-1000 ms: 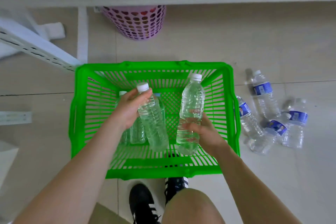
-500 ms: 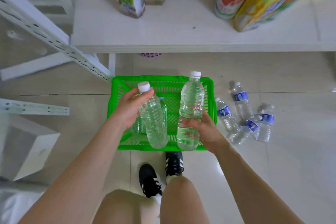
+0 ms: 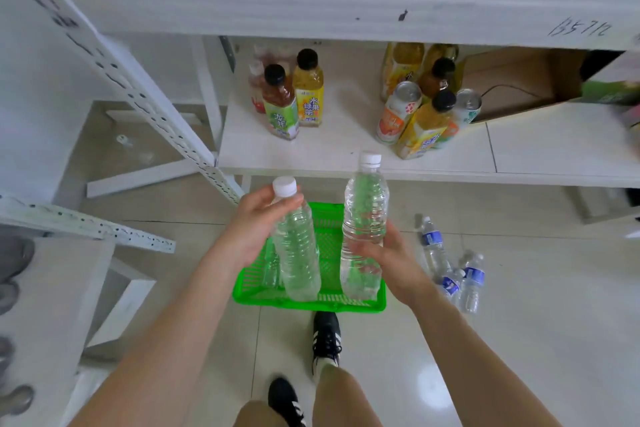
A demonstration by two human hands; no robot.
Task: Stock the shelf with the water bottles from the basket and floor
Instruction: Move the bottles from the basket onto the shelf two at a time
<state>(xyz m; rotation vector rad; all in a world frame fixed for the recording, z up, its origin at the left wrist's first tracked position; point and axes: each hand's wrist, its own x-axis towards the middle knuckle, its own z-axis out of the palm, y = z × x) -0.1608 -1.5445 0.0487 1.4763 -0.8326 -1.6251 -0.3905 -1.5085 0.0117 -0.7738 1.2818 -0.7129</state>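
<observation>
My left hand [image 3: 252, 229] grips a clear unlabelled water bottle [image 3: 298, 253] near its neck, white cap up. In my right hand [image 3: 388, 260] a second clear water bottle [image 3: 363, 218] stands upright, held round its lower half. Both bottles hang above the green plastic basket [image 3: 325, 302] on the floor, where at least one more bottle [image 3: 272, 270] shows behind my left hand. Several blue-labelled water bottles [image 3: 450, 267] lie on the tiles right of the basket. The white shelf board [image 3: 346, 152] lies just beyond the raised bottles.
Tea and juice bottles [image 3: 291, 97] and cans [image 3: 415, 111] stand on the shelf board, with a cardboard box [image 3: 519, 87] at the back right. A higher white shelf [image 3: 346, 3] overhangs it. A perforated white upright [image 3: 138, 87] slants at left. My shoes [image 3: 325, 340] stand behind the basket.
Both hands have lifted their bottles up out of the basket. My view has risen from the floor to the shelf, so the basket looks smaller and the drinks on the shelf have come into sight.
</observation>
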